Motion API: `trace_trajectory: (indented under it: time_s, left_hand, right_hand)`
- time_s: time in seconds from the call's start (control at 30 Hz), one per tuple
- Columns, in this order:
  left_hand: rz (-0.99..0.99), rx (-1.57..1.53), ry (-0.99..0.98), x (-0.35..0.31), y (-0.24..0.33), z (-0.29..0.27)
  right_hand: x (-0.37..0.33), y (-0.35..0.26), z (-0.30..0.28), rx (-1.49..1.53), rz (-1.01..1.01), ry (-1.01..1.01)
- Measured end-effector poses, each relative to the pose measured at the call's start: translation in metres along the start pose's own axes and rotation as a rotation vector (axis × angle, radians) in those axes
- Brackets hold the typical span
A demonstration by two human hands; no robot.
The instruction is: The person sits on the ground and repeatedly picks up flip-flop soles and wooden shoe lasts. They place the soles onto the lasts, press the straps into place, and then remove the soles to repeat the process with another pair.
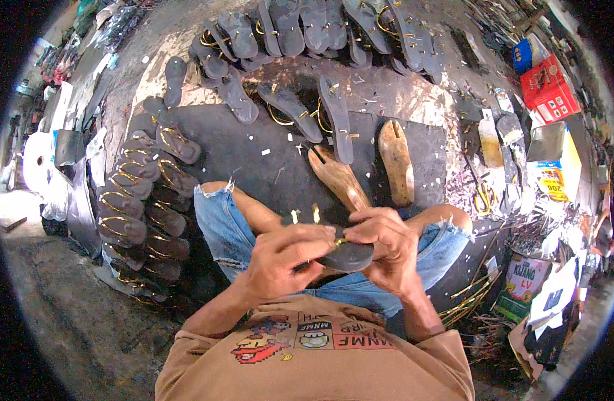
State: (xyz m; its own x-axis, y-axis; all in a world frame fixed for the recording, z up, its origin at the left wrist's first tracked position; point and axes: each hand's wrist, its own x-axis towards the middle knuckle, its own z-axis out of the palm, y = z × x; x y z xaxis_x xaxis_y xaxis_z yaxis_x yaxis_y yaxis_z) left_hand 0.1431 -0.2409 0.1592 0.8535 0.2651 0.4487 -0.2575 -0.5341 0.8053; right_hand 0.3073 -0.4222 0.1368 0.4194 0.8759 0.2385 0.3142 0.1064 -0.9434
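Dark rubbery sole (347,255) sits pinched between both hands over the person's lap: the left hand (280,262) closes around its near end from below, and the right hand (385,246) curls over the far end, fingertips pinching a small gold strap (340,240) at its edge. I judge the strap is being fitted, so the next move calls for a steady, firm push. Just beyond the right hand lie two wooden lasts (395,162); further left of the left hand, finished sandals (143,207) lie in stacked rows.
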Motion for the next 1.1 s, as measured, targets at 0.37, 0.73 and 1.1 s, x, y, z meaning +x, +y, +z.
trace_trajectory:
  time_s: [0.37, 0.73, 1.1]
  left_hand:
    - [-0.490, -1.170, 0.663, 0.002, -0.096, -0.113]
    - [-0.214, -1.134, 0.998, -0.004, -0.116, -0.118]
    - [-0.274, -0.924, 0.648, 0.018, -0.070, -0.080]
  right_hand:
    - [0.042, 0.110, -0.015, -0.990, 0.213, 0.552]
    - [-0.010, 0.029, 0.024, 0.680, 0.682, 0.330]
    - [-0.007, -0.022, 0.044, 0.417, 0.433, 0.095]
